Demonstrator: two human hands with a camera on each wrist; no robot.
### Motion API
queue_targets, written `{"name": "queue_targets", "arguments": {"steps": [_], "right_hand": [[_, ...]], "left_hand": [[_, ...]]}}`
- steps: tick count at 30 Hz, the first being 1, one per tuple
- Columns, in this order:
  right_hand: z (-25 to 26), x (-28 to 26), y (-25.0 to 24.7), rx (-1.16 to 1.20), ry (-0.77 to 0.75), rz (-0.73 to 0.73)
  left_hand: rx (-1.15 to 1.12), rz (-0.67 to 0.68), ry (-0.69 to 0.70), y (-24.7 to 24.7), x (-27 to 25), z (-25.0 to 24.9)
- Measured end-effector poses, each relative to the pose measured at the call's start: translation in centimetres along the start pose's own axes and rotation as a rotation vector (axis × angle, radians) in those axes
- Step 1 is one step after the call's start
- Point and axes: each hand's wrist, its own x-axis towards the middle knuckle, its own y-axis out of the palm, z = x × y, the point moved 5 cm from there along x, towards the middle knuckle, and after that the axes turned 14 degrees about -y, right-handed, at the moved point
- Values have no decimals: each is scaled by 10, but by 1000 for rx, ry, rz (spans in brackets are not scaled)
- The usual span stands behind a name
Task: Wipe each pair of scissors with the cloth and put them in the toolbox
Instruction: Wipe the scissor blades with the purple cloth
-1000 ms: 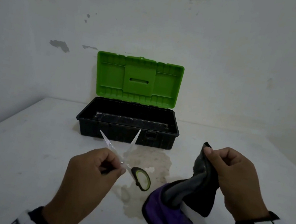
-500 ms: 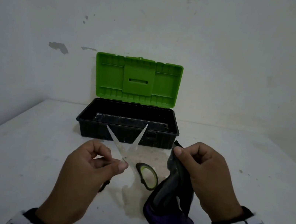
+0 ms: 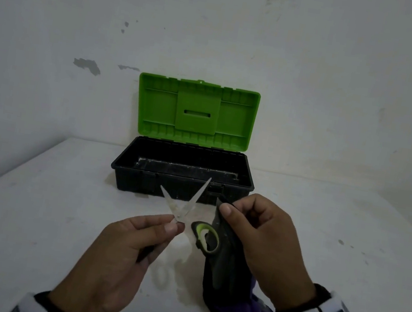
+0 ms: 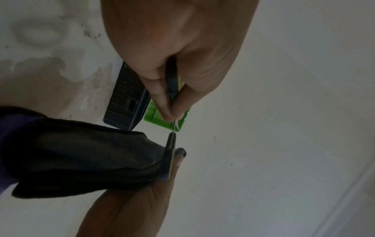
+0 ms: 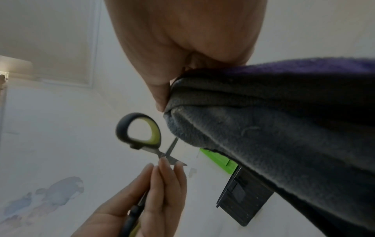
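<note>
Right hand (image 3: pixel 269 249) has closed in from the right over the last second; it pinches the cloth (image 3: pixel 226 256) by its top edge, now just beside the scissors (image 3: pixel 191 217), touching the free handle loop. Left hand (image 3: pixel 118 258) grips the other handle, fingers (image 5: pixel 162 173) curled at the pivot, blades spread open. So wiping looks about to start. Toolbox (image 3: pixel 181 187) sits open on the desk (image 3: pixel 29 208) beyond the scissors, seemingly empty.

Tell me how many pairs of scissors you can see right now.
1: the scissors, blades open, held by the left hand in front of the toolbox. None visible inside it.
</note>
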Motion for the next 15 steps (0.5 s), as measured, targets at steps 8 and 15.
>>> {"name": "queue_targets", "arguments": {"steps": [8, 15], "right_hand": [[10, -1, 10, 44, -26, 94], [15, 0, 21, 25, -37, 155]], "left_hand": [[156, 62, -45, 12, -6, 1], [423, 62, 77, 18, -10, -5]]}}
